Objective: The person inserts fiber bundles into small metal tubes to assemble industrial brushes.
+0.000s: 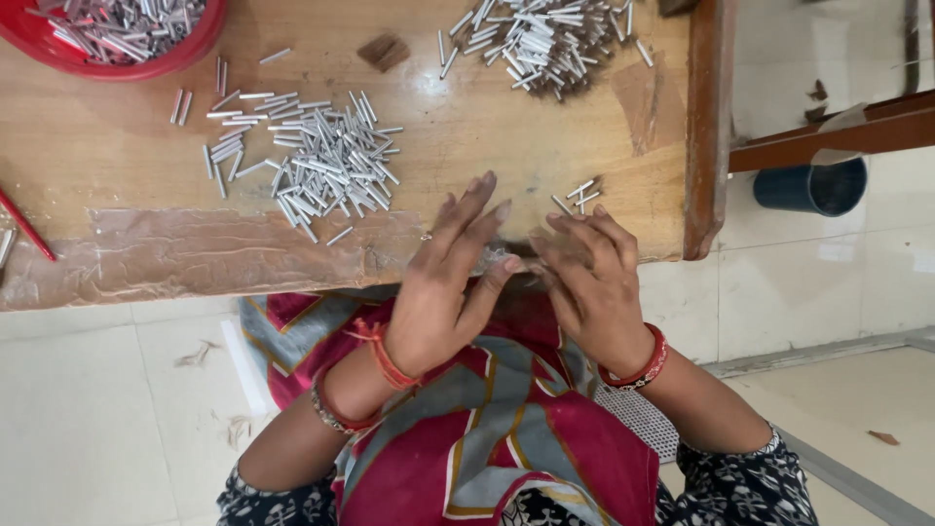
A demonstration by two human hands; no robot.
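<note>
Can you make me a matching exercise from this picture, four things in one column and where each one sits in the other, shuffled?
Things:
1. red round plastic bowl of metal pins
2. dark blue cylindrical bucket
3. small cluster of silver metal pins
4. large loose pile of silver metal pins

Places:
A. on the floor, right of the wooden table
B. table's middle left
C. top left corner
D. just above the right hand

Pairs: 1-C, 2-A, 3-D, 4-B
</note>
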